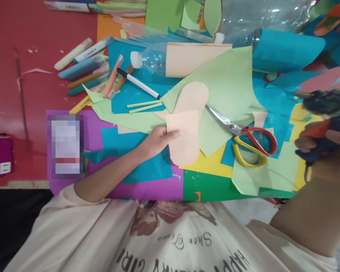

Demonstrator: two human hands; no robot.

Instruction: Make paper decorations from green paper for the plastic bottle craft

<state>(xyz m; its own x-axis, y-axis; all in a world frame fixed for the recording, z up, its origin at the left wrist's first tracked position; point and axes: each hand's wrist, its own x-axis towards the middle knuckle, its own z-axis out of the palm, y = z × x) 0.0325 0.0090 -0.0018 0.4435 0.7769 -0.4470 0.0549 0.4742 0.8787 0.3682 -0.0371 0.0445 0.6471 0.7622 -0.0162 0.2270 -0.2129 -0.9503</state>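
My left hand [162,140] pinches a peach paper cutout [184,141] with one rounded end, thumb on top. Another rounded peach paper piece [193,94] lies just beyond it on a light green sheet [229,83]. At the right edge, my right hand [320,151] is closed around a dark blue and orange object [319,139]; blur and the frame edge hide its kind. Between the hands rest scissors [235,130] with one red and one yellow handle loop, blades apart from the held cutout.
Several markers [85,68] lie at the upper left, and a white marker [141,86] nearer the middle. A clear plastic bottle [154,58] wrapped in peach paper stretches across the back, with a blue paper roll [289,49] beside it. A phone [65,146] sits at left.
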